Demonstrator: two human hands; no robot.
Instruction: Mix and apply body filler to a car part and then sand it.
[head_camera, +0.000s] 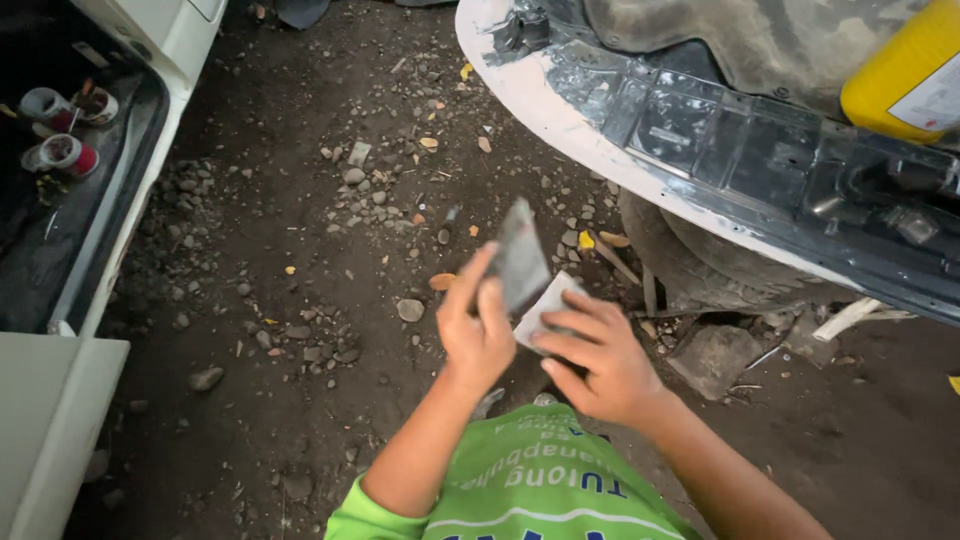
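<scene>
A grey sheet of sandpaper (522, 262) stands tilted upward at the middle of the view, pinched at its lower edge by the left hand (475, 325), whose fingers (468, 285) are closed on it with the thumb pressed along the near face; just beside it a paler folded sheet (548, 305) lies under the right hand (595, 360), whose fingers (565, 325) curl over its edge and hold it; the two sheets overlap or touch where the hands meet, though exactly how cannot be told; both forearms rise from a green shirt (530, 485) at the bottom edge; below and around the hands the dirt ground (300, 250) spreads dark and open, strewn with small stones (365, 185) and a few yellow leaves (586, 240); to the right a white car bumper (560, 125) curves close by, its rim near the hands, with black inner framing behind it and a yellow container (905, 75) at the top right corner; a flat rock (715, 360) lies under it; along the left edge runs a white panel (60, 420) and a dark tray (60, 240) holding tape rolls (62, 155), well apart from the hands.
</scene>
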